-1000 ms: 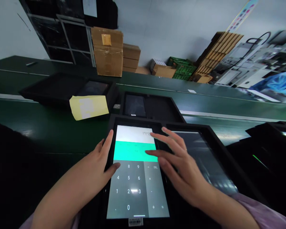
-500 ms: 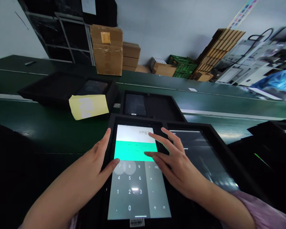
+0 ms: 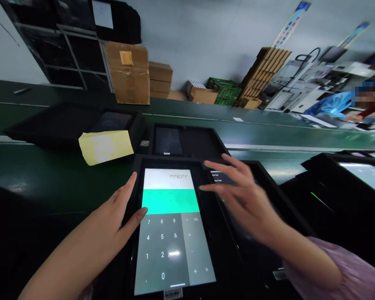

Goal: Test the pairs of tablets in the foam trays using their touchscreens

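Observation:
A black-framed tablet [image 3: 167, 233] shows a calculator app, with a white display, a bright green band and a grey keypad. Its display text reads upside down to me. My left hand [image 3: 103, 225] rests against the tablet's left edge, the thumb tip beside the green band and the 7 key. My right hand [image 3: 245, 196] is motion-blurred, with spread fingers above the gap between that tablet and a second tablet [image 3: 221, 177]. Most of the second tablet is hidden by my hand, though small menu text shows on its screen.
A yellow paper packet [image 3: 105, 146] lies on the green conveyor belt [image 3: 50, 175] beside black trays holding tablets [image 3: 168, 141]. Another dark screen [image 3: 362, 177] sits at right. Cardboard boxes [image 3: 128, 73] and stacked equipment line the wall. A blurred person [image 3: 367, 98] stands far right.
My right hand has lifted off the calculator tablet and moved right, over the second tablet. My left hand has stayed at the left edge. The whole scene has shifted slightly left in view.

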Available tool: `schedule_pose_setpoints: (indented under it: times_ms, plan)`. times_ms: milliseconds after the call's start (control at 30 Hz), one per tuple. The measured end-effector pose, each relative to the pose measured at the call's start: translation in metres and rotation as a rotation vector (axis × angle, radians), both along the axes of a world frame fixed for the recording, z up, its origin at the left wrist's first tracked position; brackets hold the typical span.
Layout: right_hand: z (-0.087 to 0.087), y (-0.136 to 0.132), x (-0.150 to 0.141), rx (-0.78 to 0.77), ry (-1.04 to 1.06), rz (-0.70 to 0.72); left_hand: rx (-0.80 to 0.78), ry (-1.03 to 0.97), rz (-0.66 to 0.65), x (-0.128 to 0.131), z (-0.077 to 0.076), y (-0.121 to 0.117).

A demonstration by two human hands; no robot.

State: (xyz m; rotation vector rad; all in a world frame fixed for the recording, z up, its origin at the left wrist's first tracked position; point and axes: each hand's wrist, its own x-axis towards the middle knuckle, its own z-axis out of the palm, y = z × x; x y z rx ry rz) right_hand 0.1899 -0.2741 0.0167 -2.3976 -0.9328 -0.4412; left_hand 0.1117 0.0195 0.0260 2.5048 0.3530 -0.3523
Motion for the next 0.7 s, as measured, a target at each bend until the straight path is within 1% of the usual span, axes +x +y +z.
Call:
schedule_pose_setpoints:
  times_ms: [67,133,200,267,367,433,500,567,700]
  plan:
    - [0.006,-0.021,0.007,0.034,-0.044,-0.065,-0.006,-0.014,0.015,0.003,-0.003,0.002]
    - [0.004,-0.042,0.012,-0.021,-0.088,-0.096,-0.026,-0.07,0.027,0.01,-0.006,0.003]
    - [-0.006,-0.06,0.016,-0.083,-0.103,-0.118,-0.073,-0.145,0.076,0.021,-0.008,0.002]
    - [-0.018,-0.072,0.018,-0.094,-0.092,-0.149,-0.129,-0.2,0.145,0.032,-0.011,0.0]
    - [-0.032,-0.081,0.021,-0.083,-0.064,-0.175,-0.216,-0.229,0.183,0.047,-0.018,-0.003]
    - [-0.036,-0.084,0.021,-0.093,-0.046,-0.167,-0.293,-0.256,0.18,0.053,-0.023,-0.004]
    - [-0.037,-0.085,0.022,-0.091,-0.045,-0.152,-0.391,-0.295,0.184,0.055,-0.028,-0.005]
    - [-0.037,-0.086,0.022,-0.048,-0.06,-0.147,-0.461,-0.32,0.197,0.056,-0.03,-0.006]
    - [-0.035,-0.088,0.019,0.068,-0.049,-0.152,-0.477,-0.279,0.226,0.056,-0.027,-0.01]
